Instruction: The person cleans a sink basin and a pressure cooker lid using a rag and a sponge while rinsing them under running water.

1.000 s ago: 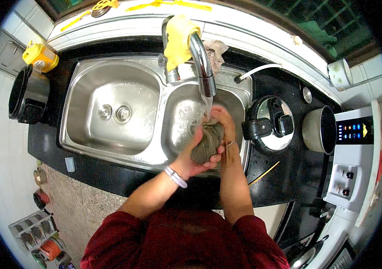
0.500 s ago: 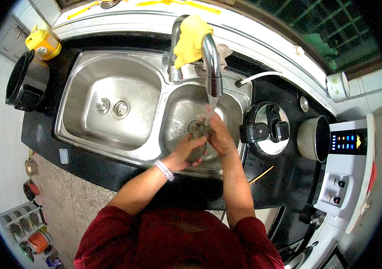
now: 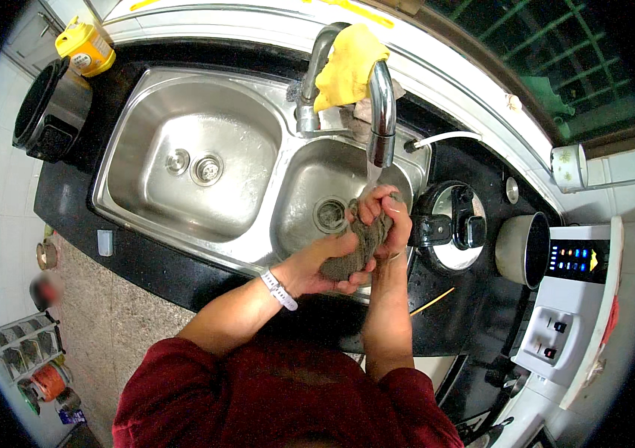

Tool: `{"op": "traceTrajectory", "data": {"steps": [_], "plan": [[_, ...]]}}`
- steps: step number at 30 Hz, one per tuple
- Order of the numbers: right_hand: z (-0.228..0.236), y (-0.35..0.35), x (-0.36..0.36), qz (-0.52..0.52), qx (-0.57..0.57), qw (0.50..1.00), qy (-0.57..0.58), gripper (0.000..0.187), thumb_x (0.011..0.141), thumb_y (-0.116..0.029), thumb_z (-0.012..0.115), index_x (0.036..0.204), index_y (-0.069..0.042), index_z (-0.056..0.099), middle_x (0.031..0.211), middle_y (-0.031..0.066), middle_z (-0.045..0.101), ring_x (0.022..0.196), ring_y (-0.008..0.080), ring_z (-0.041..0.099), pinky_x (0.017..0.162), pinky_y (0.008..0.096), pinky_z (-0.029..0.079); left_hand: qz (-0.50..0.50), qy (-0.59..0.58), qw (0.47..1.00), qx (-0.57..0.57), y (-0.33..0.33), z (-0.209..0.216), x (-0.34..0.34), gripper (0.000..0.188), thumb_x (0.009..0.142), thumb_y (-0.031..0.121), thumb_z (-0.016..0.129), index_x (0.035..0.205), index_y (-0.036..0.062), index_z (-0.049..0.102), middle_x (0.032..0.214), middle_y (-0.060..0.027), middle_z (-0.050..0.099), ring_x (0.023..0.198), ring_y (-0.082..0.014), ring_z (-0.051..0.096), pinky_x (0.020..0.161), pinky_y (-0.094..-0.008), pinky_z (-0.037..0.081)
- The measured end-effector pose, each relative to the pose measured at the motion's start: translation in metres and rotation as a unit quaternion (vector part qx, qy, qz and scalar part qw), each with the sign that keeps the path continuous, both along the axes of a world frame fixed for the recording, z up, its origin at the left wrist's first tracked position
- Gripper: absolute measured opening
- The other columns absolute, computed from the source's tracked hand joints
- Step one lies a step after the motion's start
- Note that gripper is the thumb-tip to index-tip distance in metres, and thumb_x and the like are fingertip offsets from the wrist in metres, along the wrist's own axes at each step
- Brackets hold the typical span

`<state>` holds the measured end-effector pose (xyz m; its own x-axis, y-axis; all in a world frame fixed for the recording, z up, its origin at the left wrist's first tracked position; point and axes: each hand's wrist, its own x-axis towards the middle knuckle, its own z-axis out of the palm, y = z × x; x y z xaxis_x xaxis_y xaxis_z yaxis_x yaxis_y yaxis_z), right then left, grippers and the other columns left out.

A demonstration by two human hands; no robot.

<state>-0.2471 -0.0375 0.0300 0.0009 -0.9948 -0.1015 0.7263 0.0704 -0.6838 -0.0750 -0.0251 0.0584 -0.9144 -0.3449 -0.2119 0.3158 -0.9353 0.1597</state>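
A wet grey-brown cloth [image 3: 349, 261] is bunched between my two hands over the near right part of the smaller sink basin [image 3: 296, 198]. My left hand [image 3: 311, 263], with a white band on its wrist, wraps round the cloth's lower end, thumb on top. Fingers curled, my right hand [image 3: 394, 228] grips the upper end just below the faucet spout [image 3: 382, 123]. Water [image 3: 374, 175] runs from the spout down onto the right hand and cloth. The part of the cloth inside the right hand is mostly hidden.
A larger basin [image 3: 205, 131] lies to the left. A yellow cloth [image 3: 351, 63] drapes over the faucet. Close on the right stand a lidded pressure cooker [image 3: 455, 254] and a pot [image 3: 511, 246]. A black appliance [image 3: 52, 112] and yellow jug [image 3: 86, 48] stand far left.
The cloth, held lower in the basin before, is now raised nearer the right side. My right fingers have curled round its upper end. The drain now shows beside the hands.
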Motion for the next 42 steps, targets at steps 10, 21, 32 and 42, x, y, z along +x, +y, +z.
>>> {"op": "traceTrajectory", "data": {"steps": [10,21,32,42], "plan": [[-0.029,-0.014,0.013,0.027,0.178,0.952,0.247,0.022,0.085,-0.011,0.064,0.103,0.002,0.063,0.083,0.0114,0.069,0.075,0.0188,0.066,0.073,0.0296,0.053,0.093,-0.338,0.919,-0.181,-0.002,-0.029,-0.004,0.05,0.089,0.018,0.067,0.132,0.0121,0.043,0.088,-0.0059,0.06,0.058,-0.0157,0.057,0.041,-0.0269,0.04],[-0.027,0.004,0.009,0.097,-0.003,0.995,-0.038,0.074,0.084,-0.047,0.071,0.144,-0.014,0.043,0.128,0.0162,0.055,0.127,0.0388,0.049,0.104,0.0623,0.041,0.078,0.02,0.982,0.171,0.009,-0.024,0.016,0.035,0.093,0.036,0.058,0.118,0.011,0.054,0.09,-0.0117,0.062,0.058,-0.0189,0.055,0.042,-0.0272,0.039],[0.063,0.002,0.001,0.228,-0.225,0.841,0.436,0.023,0.067,-0.006,0.073,0.09,-0.002,0.07,0.088,0.0113,0.07,0.079,0.0251,0.067,0.077,0.0372,0.053,-0.187,-0.061,0.98,-0.003,0.027,-0.075,0.032,0.075,0.089,0.077,0.036,0.13,0.0158,0.05,0.101,-0.0172,0.068,0.068,-0.0252,0.067,0.056,-0.0293,0.055],[0.086,0.031,0.053,0.07,-0.424,0.682,0.592,0.019,0.072,-0.015,0.079,0.087,-0.008,0.068,0.086,0.0083,0.066,0.086,0.0274,0.066,0.094,0.0466,0.048,0.15,-0.068,0.971,0.174,-0.006,-0.03,0.015,0.037,0.095,0.04,0.058,0.103,0.0048,0.064,0.099,-0.011,0.068,0.091,-0.0234,0.065,0.086,-0.0369,0.053]]}}
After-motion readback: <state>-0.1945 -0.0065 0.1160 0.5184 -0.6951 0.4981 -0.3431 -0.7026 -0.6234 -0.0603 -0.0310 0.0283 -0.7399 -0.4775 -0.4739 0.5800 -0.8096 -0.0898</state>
